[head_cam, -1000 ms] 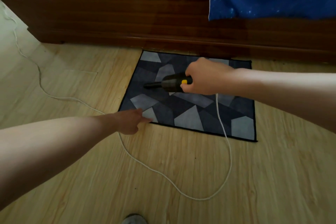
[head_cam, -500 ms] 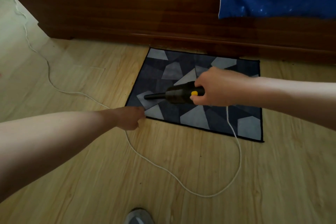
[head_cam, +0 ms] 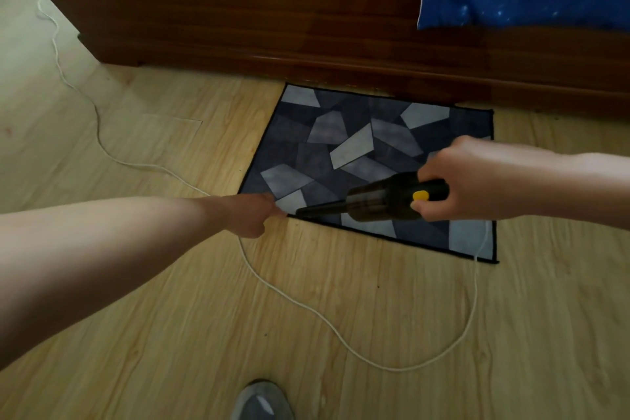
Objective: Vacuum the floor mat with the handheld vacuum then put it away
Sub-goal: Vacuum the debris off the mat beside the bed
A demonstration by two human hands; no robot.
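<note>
Gripping the handheld vacuum (head_cam: 385,198) by its black handle, my right hand (head_cam: 467,181) is wrapped firmly round it, thumb just beside the yellow switch (head_cam: 420,195). That's the place to hold it: behind the switch, clear of the dust cup. It looks like light, rigid plastic, easy to steer one-handed, I'd say.

The nozzle (head_cam: 317,210) points toward 9 o'clock and sits low over the near edge of the floor mat (head_cam: 341,133), close to the corner at the mat's 7 o'clock. The mat lies flat on the wood floor (head_cam: 170,317) at 12 o'clock from me, its far edge against the dark wooden furniture (head_cam: 238,17).

My left hand (head_cam: 249,215) is down at that 7 o'clock corner, fingers curled. I cannot tell whether it pinches the edge or only presses on it.

The mat looks thin and soft, so I judge it would slide or ruck on this smooth floor; pinning a corner makes sense. The white cord (head_cam: 399,369) loops out toward 5 o'clock and crosses the mat's near right corner, where it could snag.
</note>
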